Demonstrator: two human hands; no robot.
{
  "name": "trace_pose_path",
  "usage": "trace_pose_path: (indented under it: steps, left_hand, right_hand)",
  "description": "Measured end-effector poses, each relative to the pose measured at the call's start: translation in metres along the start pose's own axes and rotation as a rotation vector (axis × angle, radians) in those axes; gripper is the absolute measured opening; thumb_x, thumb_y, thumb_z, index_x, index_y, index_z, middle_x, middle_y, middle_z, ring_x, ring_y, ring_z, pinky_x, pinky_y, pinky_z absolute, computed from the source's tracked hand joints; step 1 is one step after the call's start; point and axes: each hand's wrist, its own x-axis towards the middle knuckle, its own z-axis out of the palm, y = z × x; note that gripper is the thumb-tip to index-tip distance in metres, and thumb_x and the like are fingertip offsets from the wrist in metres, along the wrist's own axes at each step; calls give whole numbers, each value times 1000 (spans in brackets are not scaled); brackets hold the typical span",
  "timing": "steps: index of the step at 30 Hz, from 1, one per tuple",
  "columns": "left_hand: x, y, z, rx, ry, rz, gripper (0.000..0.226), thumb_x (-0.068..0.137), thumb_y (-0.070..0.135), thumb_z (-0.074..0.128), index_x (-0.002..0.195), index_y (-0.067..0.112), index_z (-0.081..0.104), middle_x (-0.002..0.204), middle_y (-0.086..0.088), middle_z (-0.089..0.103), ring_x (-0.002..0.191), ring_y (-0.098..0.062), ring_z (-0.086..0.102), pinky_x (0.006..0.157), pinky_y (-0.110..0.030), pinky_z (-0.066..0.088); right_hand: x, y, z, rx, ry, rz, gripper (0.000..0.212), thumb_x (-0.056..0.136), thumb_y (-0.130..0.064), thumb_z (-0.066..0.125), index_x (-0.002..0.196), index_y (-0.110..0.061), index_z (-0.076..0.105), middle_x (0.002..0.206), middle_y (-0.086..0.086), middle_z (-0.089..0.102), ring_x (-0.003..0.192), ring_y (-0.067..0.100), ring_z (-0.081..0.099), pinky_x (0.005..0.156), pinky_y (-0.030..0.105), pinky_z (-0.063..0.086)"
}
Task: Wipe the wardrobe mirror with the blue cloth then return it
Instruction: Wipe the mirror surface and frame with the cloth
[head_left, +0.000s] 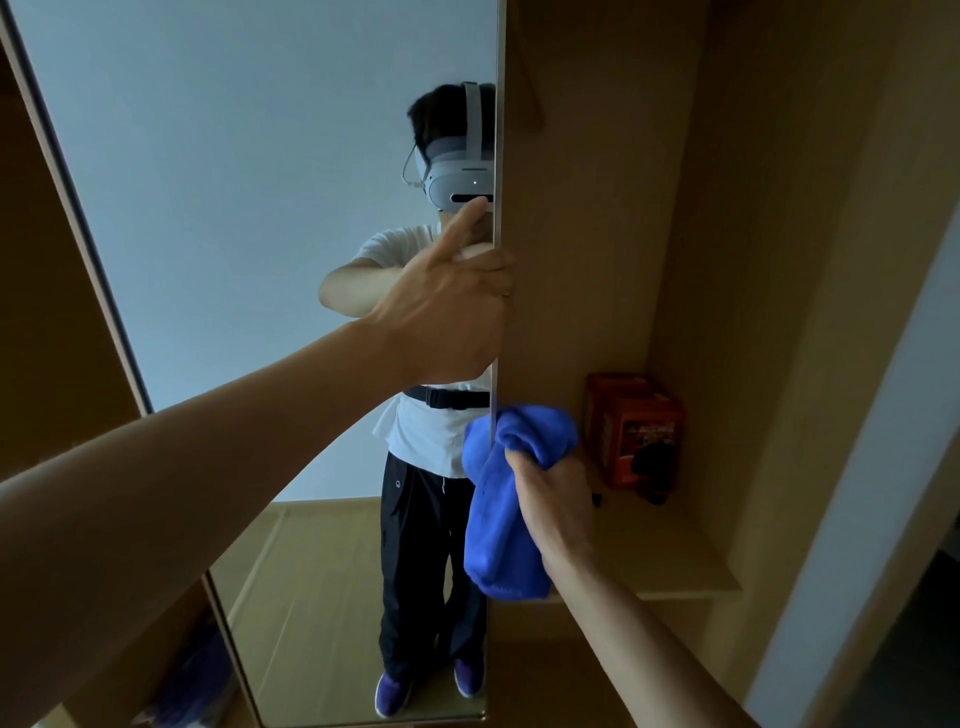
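Head view. Your left hand (447, 306) grips the right-hand edge of the mirror (234, 208). The fingers curl round that edge, so their tips are hidden behind it. The index finger (465, 223) alone lies straight, pointing up against the glass.

Your right hand (553, 499) is lower, just beside the same edge, closed around the bunched blue cloth (498, 519). Only the back of this hand and the thumb show, and the fingers are buried in the fabric. The top of the cloth bulges above the fist and the rest hangs below it. The cloth overlaps the mirror's edge, but you cannot tell whether it touches the glass or how much of the blue left of the edge is reflection.

The mirror is cut off at the top and tilts across the frame. In it, your reflection is partly covered by your left hand and cut off by the edge.

To the right, inside the wardrobe (597, 208), an orange box (631, 431) stands on a shelf (675, 561). Its print is too blurred to read, and a dark object against its lower front cannot be identified. At lower left, a dim purple shape (197, 675) is also unclear.
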Motion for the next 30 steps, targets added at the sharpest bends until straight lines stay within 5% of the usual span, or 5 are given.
trace_pose_path:
  steps: [4,10,16,21,30]
  left_hand:
    - [0,-8,-3,7,100,9,48,101,28,24,118,24,68,123,6,62,142,-13,36,123,-58,-9]
    - [4,-22,-2,0,231,14,43,94,23,31,103,23,73,108,6,66,130,-16,49,124,-58,-7]
    - [6,-28,6,17,273,55,38,98,28,35,108,30,72,106,11,65,128,-12,49,124,-58,-5]
    - [12,-36,11,7,307,67,40,99,28,32,104,31,71,107,12,64,127,-10,48,124,-59,0]
    - [24,-62,-1,33,433,48,28,90,26,47,92,30,74,100,11,67,121,-13,55,122,-60,-6]
  right_hand:
    - [19,-50,-2,-11,102,-6,40,86,-54,65,64,-21,59,54,-3,63,56,7,62,53,26,45]
    - [32,-70,-6,14,94,-45,42,87,-57,62,72,-18,64,57,-3,68,54,6,66,54,26,45]
    - [19,-29,-6,-72,22,22,40,90,-42,64,115,-11,65,105,7,71,99,27,68,92,49,55]
    - [16,-28,0,-93,73,193,35,86,-50,66,88,-14,67,79,5,72,77,21,70,79,45,59]
    - [36,-117,-7,24,208,-20,38,73,-60,65,73,-21,66,59,-11,69,54,7,67,56,31,52]
